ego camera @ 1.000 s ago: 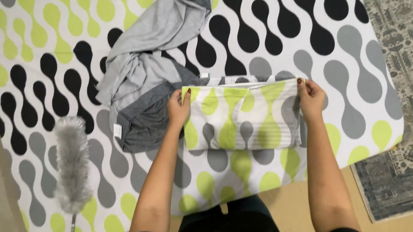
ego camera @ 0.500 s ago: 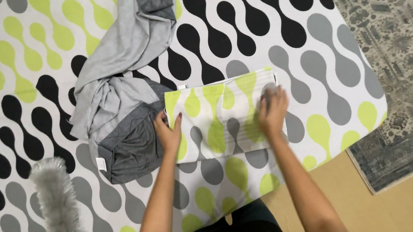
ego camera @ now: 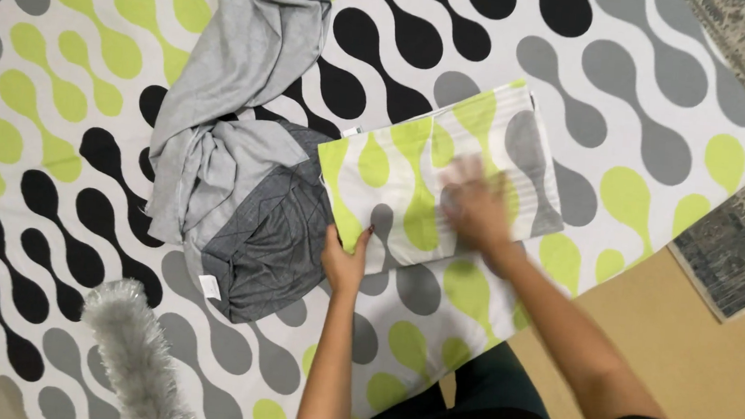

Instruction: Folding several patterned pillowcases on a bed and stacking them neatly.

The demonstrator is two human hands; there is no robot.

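Head view: left hand [ego camera: 343, 261] pins the folded pillowcase [ego camera: 442, 184] at its near corner on the bed [ego camera: 61, 74], fingers together. Right hand [ego camera: 473, 208] sweeps flat, blurred, fingers spread. Risk: pressing unevenly could skew the fold beside the grey clothes [ego camera: 241, 171].
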